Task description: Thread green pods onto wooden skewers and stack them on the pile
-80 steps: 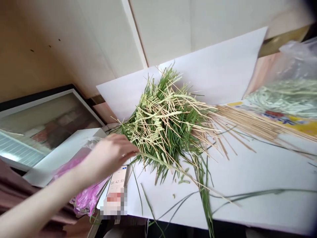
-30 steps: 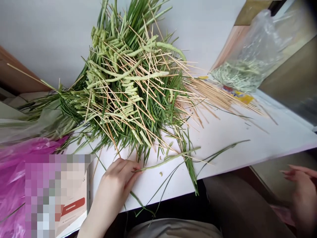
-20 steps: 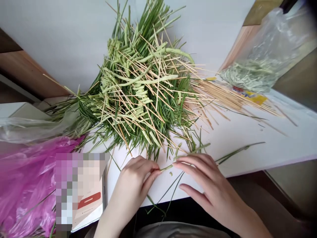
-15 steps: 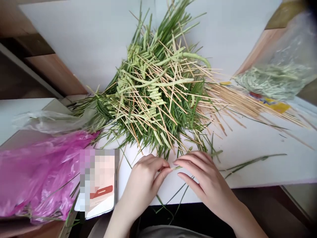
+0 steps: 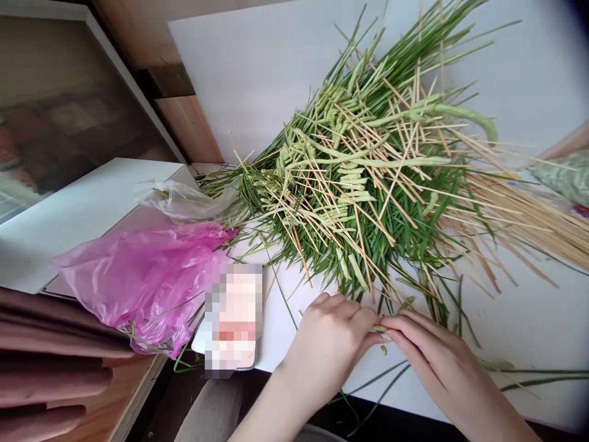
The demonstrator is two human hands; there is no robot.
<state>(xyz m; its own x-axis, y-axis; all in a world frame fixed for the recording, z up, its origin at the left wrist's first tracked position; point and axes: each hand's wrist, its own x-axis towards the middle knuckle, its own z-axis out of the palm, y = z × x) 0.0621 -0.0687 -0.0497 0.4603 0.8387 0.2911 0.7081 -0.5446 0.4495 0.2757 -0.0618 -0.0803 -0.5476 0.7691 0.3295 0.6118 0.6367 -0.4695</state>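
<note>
Hands have closed in since half a second back. The fingertips now meet, and the view has swung so the heap sits further right.

- Left hand (image 5: 330, 347): curled, with thumb and forefinger pinched on one end of a short green stem (image 5: 380, 329).
- Right hand (image 5: 430, 355): fingers bunched and pinched on the other end, tips touching the left hand's.
- Only a small bit of the stem shows between the fingertips. It is held just over the white tabletop (image 5: 515, 313), near the front edge and right in front of the heap's lowest tips.
- Heap of green stalks (image 5: 368, 178): just behind the hands, thick, crossed all over with thin sticks, with pale bent pieces on top.
- Bamboo skewers (image 5: 524, 224): loose bundle fanning out to the right of the heap and touching it.
- Long thin leaves (image 5: 529, 371): a few trail flat on the tabletop past the right wrist.
- Phone (image 5: 232, 319): left of the left hand, face up at the table's corner, screen blurred.
- Pink plastic bag (image 5: 138, 282): crumpled, touching the phone's left side.
- Clear plastic bag (image 5: 184, 199): above the pink one, against the stalks' left ends.
- White box (image 5: 69, 215): lies under both bags.
- Brown folded fabric (image 5: 50, 362): lower left corner.
- Framed picture (image 5: 50, 116): leans at the far left.
- White sheet (image 5: 257, 67): stands behind the heap.
- Bag of green pieces (image 5: 564, 178): at the right edge, cut off by the frame.
</note>
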